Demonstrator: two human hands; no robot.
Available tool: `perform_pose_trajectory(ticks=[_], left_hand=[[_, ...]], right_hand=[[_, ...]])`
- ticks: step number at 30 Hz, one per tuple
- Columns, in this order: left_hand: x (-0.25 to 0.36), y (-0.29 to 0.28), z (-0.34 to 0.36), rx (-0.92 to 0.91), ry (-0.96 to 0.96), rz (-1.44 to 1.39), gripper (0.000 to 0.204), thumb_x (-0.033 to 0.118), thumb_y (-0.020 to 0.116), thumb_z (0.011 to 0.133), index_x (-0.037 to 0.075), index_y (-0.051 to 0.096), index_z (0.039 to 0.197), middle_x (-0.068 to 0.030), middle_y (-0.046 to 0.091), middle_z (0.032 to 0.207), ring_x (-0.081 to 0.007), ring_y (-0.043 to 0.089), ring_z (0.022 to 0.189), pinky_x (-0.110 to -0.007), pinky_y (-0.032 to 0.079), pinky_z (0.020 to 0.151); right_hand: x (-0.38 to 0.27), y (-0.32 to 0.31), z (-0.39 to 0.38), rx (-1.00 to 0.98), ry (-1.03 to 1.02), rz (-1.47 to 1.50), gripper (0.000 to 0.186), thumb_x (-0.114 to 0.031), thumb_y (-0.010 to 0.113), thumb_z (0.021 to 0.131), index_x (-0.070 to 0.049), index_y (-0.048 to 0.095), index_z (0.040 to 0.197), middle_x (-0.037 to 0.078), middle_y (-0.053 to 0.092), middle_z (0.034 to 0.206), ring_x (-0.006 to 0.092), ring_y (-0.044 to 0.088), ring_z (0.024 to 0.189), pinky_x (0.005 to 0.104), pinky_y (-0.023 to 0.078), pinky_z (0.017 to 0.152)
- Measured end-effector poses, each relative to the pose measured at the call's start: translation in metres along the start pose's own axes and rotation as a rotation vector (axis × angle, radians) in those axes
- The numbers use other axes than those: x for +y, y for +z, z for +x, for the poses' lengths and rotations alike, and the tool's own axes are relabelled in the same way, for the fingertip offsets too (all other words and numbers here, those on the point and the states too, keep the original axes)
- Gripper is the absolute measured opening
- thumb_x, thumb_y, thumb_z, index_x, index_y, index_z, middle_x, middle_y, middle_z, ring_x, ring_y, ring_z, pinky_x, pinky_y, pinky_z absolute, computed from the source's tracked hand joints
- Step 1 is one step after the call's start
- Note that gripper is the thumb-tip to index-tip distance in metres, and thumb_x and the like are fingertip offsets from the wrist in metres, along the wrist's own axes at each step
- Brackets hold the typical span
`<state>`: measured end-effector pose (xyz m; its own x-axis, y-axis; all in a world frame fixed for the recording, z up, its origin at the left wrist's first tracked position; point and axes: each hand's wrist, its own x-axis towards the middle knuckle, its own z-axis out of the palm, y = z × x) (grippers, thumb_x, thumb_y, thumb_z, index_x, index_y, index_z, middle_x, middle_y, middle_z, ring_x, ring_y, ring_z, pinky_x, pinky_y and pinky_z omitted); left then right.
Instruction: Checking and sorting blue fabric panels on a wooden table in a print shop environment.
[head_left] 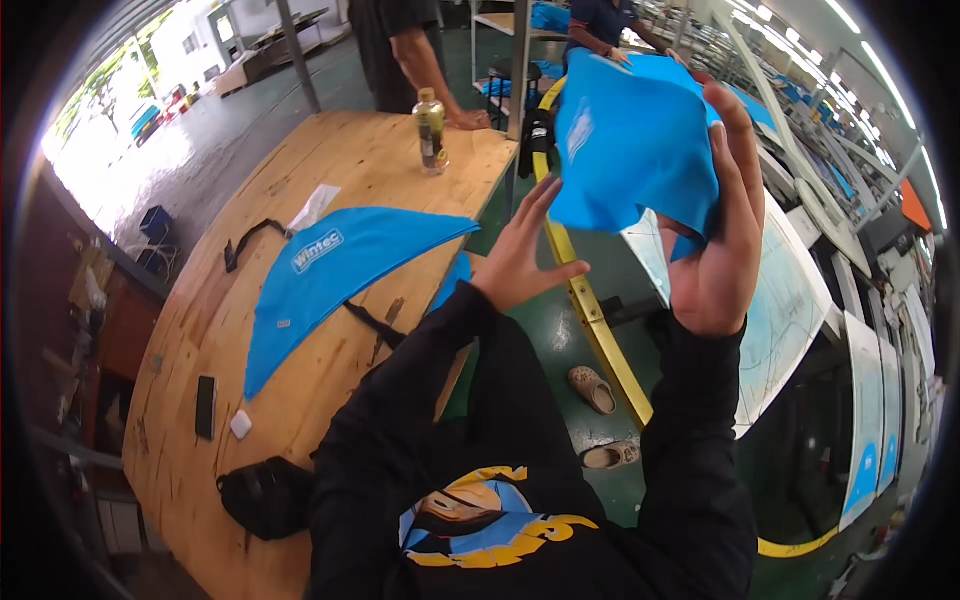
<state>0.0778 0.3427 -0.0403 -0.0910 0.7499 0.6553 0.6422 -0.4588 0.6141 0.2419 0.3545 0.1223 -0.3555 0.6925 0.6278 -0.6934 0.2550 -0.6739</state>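
Observation:
A blue fabric panel (625, 140) is raised in front of me, its surface bent and its lower corner folded over. My right hand (725, 225) grips its right edge, with the fabric between thumb and fingers. To the left of the panel, my left hand (520, 250) is open, its thumb and fingers spread and nothing in it. Another blue piece of fabric (350, 265), curved on one side and printed in white, lies flat on the wooden table (200, 320) left of my left hand. A dark strap (375, 325) sticks out from under it.
A bottle (431, 135) stands near the table's far end, beside a person's hand (468, 119). A phone (206, 408), a white case (241, 425) and a black bag (268, 498) lie nearer. Beyond a yellow rail (600, 335) is a pale board (775, 320). Another person stands behind the raised panel.

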Motion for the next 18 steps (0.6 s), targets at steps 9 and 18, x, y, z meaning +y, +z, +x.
perform_pose_trajectory(ticks=[9,18], left_hand=[[0.039,-0.012,-0.067,-0.280,-0.357,-0.469,0.099,0.043,0.082,0.073,-0.005,0.029,0.140,-0.0211,0.044,0.135,-0.0297,0.043,0.127,-0.039,0.035,0.105],[0.038,-0.048,-0.137,0.079,-0.350,-0.346,0.028,0.008,0.062,0.089,-0.002,0.059,0.114,-0.0097,0.067,0.098,-0.0137,0.061,0.091,-0.030,0.048,0.083]], right_hand=[[0.038,0.051,0.007,-0.139,0.111,0.094,0.038,-0.017,0.053,0.097,-0.009,0.046,0.133,-0.002,0.056,0.084,0.0027,0.054,0.066,0.0171,0.044,0.053],[0.043,0.040,0.013,-0.246,-0.280,0.282,0.044,-0.012,0.047,0.097,0.005,0.041,0.138,-0.001,0.054,0.082,0.0030,0.040,0.063,0.0197,0.036,0.062]])
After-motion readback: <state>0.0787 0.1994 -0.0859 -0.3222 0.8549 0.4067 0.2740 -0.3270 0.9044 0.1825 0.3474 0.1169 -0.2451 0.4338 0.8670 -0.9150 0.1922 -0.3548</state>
